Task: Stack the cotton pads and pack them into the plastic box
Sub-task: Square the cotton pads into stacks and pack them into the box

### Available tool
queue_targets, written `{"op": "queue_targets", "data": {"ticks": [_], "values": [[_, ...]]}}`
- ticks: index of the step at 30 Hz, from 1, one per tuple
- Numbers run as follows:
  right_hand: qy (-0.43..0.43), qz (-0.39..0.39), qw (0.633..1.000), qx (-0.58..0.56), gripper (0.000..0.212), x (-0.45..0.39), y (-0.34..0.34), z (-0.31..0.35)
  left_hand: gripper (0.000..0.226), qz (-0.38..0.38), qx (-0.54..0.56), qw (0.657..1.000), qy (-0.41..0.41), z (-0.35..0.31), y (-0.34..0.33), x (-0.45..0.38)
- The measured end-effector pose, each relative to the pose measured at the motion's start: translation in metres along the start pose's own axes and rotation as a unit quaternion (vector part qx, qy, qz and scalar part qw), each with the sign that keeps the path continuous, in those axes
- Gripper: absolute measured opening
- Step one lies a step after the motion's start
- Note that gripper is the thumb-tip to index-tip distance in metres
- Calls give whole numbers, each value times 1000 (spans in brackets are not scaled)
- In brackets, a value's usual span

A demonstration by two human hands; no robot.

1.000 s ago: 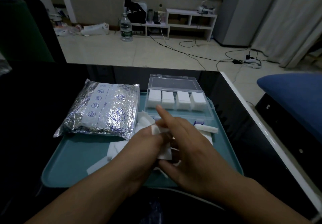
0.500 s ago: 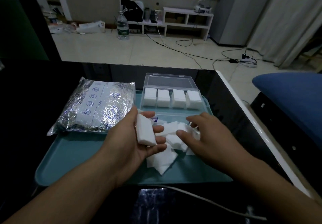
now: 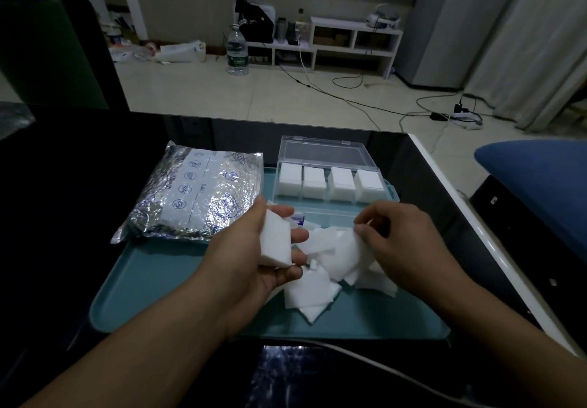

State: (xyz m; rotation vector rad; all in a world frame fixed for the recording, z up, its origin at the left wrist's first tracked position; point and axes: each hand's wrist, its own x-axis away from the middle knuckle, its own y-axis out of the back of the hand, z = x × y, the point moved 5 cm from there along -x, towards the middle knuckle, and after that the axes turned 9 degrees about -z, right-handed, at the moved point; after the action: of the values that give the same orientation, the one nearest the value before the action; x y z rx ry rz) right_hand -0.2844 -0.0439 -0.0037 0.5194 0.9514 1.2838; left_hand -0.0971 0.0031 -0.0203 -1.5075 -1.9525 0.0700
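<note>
From my remote seat I see, far left on the teal plastic tray (image 3: 165, 280), a crinkled silver foil pouch (image 3: 198, 198) printed with blue symbols, lying flat with its far end off the tray, on the glossy black counter (image 3: 70, 185). Next comes my left hand (image 3: 254, 261), palm turned up and inward, thumb on top and fingers curled beneath a neat, soft-edged white stack of square cotton pads (image 3: 275, 240); that grip is grasping the stack. Beside it, a loose heap of thin white cotton pads (image 3: 330, 264) sprawls on the tray in overlapping, slightly rumpled squares. Beyond the heap stands the clear, hard rectangular plastic box (image 3: 330, 182), its hinged lid tipped back; four tidy white blocks of pads fill the compartments in a row along its far side. At the right, my right hand (image 3: 394, 239) arches over the heap, knuckles up, thumb and fingertips pinching the fluffy upper pads, so this grip grasps loose pads.
</note>
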Motion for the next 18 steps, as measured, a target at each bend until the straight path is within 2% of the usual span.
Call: {"op": "queue_targets", "data": {"ticks": [2,4,6,8,11,18], "values": [[20,5,999,29,9,1,-2,-4,42,-7,2,1000,1,0,3,-1],[75,17,996,46,22,3,-2,-1,41,-15,4,1000,3,0,5,-3],[157,64,983,67,36,8,-5,7,40,-17,5,1000,4,0,5,-3],[219,113,961,123,42,13,-11,13,41,-18,3,1000,5,1,3,-2],[238,144,942,186,48,16,-22,13,41,-15,-2,1000,7,3,1,-1],[282,160,919,224,63,21,-29,19,41,-18,-1,1000,9,3,2,0]]}}
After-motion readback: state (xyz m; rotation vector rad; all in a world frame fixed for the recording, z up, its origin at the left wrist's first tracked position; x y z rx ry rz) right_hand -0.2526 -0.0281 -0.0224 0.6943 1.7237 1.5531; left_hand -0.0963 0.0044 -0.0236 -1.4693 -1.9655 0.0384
